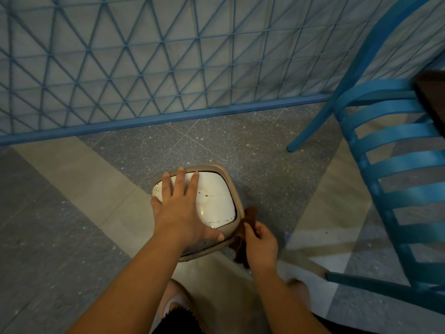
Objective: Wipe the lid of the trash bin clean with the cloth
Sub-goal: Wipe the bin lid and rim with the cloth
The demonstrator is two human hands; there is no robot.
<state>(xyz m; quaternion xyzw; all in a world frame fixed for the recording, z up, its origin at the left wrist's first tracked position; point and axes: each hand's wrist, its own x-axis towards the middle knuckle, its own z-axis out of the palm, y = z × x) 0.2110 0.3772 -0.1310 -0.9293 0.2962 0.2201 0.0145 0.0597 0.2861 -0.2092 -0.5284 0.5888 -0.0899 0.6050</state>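
A small trash bin stands on the floor, seen from above, with a beige rim (230, 182) and a white swing lid (216, 201) marked by brown specks and smears. My left hand (180, 208) lies flat on the left part of the lid, fingers spread, thumb on the near rim. My right hand (261, 244) is beside the bin's right near corner, closed on a dark brown cloth (250, 215) that hangs against the bin's side. The bin's body is hidden under the lid.
A blue metal chair (390, 160) stands close on the right, one leg on the floor beyond the bin. A blue wire-mesh fence (168, 56) with a base rail runs across behind the bin. Tiled floor surrounds it; my foot shows below.
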